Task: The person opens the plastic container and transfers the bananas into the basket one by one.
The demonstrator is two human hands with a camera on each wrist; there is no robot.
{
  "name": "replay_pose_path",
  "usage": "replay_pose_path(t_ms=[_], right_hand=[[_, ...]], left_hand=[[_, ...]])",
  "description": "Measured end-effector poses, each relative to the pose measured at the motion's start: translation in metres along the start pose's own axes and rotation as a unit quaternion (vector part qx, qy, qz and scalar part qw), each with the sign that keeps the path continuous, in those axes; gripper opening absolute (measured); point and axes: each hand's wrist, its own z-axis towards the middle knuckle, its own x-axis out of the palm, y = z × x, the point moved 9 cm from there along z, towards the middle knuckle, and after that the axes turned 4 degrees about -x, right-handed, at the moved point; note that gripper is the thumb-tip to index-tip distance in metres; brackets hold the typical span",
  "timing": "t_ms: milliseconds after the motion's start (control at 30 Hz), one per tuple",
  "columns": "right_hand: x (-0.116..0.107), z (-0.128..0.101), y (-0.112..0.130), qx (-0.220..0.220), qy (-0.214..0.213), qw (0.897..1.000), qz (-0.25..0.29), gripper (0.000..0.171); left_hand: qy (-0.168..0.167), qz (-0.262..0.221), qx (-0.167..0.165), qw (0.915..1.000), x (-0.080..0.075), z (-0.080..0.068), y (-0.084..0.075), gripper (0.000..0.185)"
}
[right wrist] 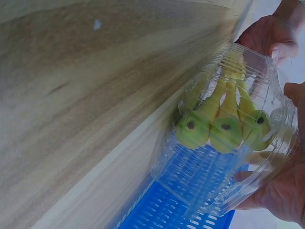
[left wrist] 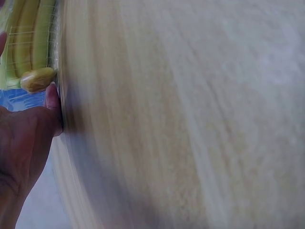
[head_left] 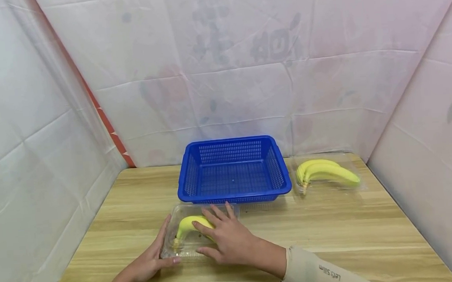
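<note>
A clear plastic clamshell box with a bunch of yellow bananas inside sits on the table in front of the blue basket. My left hand holds the box's left end, its thumb at the front edge and its fingers along the side. Spread over the lid's right part, my right hand rests with fingers extended and covers part of the bananas. In the right wrist view, several green banana tips show through the box's end.
Behind the box stands a blue perforated basket. To its right, another bunch of bananas lies in clear plastic near the table's back edge. White sheeting encloses the wooden table at the back and both sides.
</note>
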Motion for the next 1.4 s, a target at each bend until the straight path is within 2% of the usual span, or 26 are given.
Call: replay_pose_path(t_ms=[333,600,933,1200,1400], right_hand=[[-0.0002,0.0000,0.0002,0.003,0.001,1.000,0.013,0.067],[-0.0022,0.0006,0.0003,0.003,-0.005,1.000,0.022,0.066],[-0.0051,0.0006,-0.0011,0.002,-0.010,0.999,0.040,0.063],[-0.0082,0.0026,-0.0081,0.018,0.006,0.994,0.104,0.058],[-0.0054,0.0009,-0.0065,0.017,0.024,0.995,0.097,0.064]], left_hand=[[0.012,-0.023,0.017,0.9995,0.0023,0.0008,-0.0016,0.116],[0.010,-0.028,0.013,0.9995,0.0023,-0.0002,-0.0016,0.119],[0.028,-0.045,0.005,0.9986,0.0040,0.0012,-0.0007,0.120],[0.033,-0.033,0.010,0.9988,0.0033,0.0009,-0.0024,0.116],[0.020,-0.020,0.028,0.9992,0.0016,-0.0002,-0.0047,0.116]])
